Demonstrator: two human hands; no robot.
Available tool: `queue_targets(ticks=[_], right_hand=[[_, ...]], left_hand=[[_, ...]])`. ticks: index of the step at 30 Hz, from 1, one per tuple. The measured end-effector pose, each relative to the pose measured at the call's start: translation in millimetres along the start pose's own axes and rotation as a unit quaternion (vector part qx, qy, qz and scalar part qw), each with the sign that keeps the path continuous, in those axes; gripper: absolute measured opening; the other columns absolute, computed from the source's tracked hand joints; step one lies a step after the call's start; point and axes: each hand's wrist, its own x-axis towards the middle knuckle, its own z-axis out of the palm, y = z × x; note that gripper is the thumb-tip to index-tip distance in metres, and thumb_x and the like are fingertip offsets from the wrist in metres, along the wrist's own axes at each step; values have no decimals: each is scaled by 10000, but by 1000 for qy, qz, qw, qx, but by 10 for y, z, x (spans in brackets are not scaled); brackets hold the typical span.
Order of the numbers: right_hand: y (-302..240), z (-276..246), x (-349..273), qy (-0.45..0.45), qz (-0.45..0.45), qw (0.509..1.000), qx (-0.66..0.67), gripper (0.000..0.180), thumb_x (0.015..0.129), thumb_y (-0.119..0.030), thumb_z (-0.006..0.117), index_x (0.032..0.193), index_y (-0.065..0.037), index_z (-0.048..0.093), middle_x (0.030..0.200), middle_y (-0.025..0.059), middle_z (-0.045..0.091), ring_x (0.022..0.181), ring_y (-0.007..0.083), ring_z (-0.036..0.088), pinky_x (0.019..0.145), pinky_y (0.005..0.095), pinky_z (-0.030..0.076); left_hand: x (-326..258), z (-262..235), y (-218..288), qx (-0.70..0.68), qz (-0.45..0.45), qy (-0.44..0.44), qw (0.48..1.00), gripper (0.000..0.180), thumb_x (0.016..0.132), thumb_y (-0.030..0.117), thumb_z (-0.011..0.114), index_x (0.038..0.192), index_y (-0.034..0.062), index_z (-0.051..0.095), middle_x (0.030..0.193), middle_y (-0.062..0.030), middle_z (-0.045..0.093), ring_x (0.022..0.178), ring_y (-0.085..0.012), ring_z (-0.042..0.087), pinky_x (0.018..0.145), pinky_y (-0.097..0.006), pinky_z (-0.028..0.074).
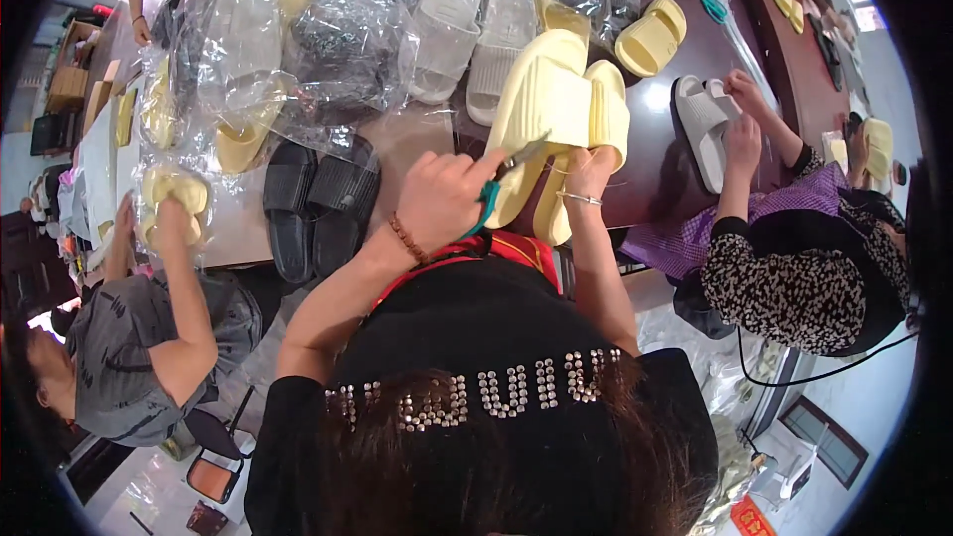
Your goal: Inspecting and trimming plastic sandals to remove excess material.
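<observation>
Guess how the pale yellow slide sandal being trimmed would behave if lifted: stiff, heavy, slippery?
The yellow sandal looks like thick moulded foam: probably light for its size and slightly bendy. Its ribbed surface likely grips well. The right hand steadies it alone, hinting at low weight.

A long work table (pixel 248 223) runs across the upper part of the view, its left stretch pale and its right stretch dark, glossy brown catching a bright glare of light. The floor (pixel 874 407) at lower right is pale and smooth. Stacked cardboard boxes (pixel 68 87) stand at the far left edge, in daylight.
</observation>
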Motion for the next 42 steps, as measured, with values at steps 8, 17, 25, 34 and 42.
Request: queue_targets(ticks=[8, 17, 25, 34, 42], right_hand=[[-151, 29, -36, -17, -112, 945, -307, 160, 607, -48, 515, 659, 101, 539, 687, 291, 515, 639, 423, 512, 603, 432, 421], [-259, -42, -25, 35, -237, 946, -216, 160, 573, -44, 534, 684, 64, 571, 716, 246, 546, 673, 404, 517, 626, 437, 420], [9, -384, 217, -102, -315, 824, -461, 137, 674, -38, 514, 788, 24, 558, 800, 163, 562, 724, 309, 525, 661, 360, 424], [572, -1648, 2605, -18, -223, 974, 26, 166, 781, -133, 500, 894, -43, 582, 724, 48, 567, 663, 175, 537, 582, 323, 448], [223, -1576, 3321, 121, -126, 845, -506, 338, 754, -151, 511, 1058, -11, 559, 959, 179, 598, 859, 252, 584, 766, 323, 439]], left_hand=[[227, -327, -123, -44, 60, -205, 976, 343, 693, 162, 564, 1036, 144, 573, 714, -120, 573, 659, -291, 561, 567, -389, 437], [504, -255, -209, -97, 127, -236, 958, 339, 674, 94, 569, 1013, 88, 579, 836, -153, 597, 727, -310, 577, 619, -372, 458], [386, -114, -230, -233, 129, -69, 961, 376, 673, 67, 603, 1047, 48, 560, 736, -109, 597, 637, -212, 584, 593, -289, 452], [-244, 1, -382, -299, -161, -100, 935, 380, 721, 74, 581, 1096, 43, 526, 598, -4, 488, 568, -35, 448, 541, -206, 393], [-466, -17, -331, -335, -234, -25, 912, 382, 730, 102, 598, 1099, 42, 521, 600, -12, 476, 564, -38, 445, 535, -204, 393]])
